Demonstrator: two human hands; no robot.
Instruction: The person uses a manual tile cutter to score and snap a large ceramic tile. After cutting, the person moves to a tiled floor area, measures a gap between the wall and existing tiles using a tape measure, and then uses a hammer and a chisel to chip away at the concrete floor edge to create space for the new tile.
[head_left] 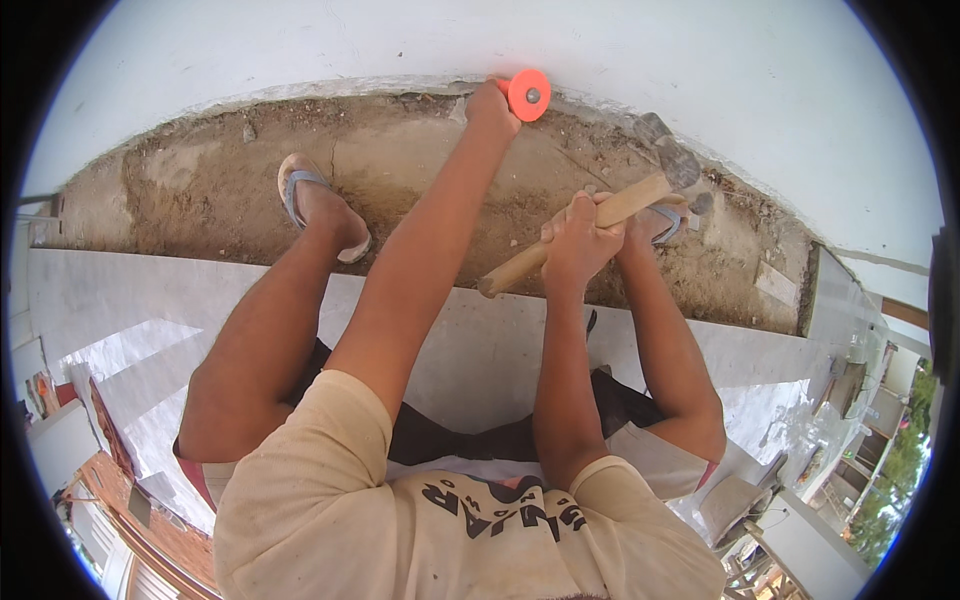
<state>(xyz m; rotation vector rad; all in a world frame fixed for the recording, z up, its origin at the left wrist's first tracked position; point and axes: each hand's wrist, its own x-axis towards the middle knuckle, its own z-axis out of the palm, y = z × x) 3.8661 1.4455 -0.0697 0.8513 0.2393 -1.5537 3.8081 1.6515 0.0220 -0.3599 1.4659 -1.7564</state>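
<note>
With my left arm stretched forward, my left hand [490, 108] is closed around a chisel [528, 95] at the foot of the white wall. The chisel's round orange hand guard and grey metal striking end face me; its tip is hidden. Closed around the wooden handle of a hammer [632, 198] is my right hand [583, 238]. The hammer slants up to the right, its grey metal head apart from the chisel and close to the wall. Its handle end sticks out to the left below my hand.
A white wall [400, 40] curves along the far side. Below it runs a strip of dirt-covered rough floor [420, 150] with small rubble, where my sandalled feet rest. I sit on a pale grey slab edge [130, 290]. A loose flat piece [776, 284] lies at the right.
</note>
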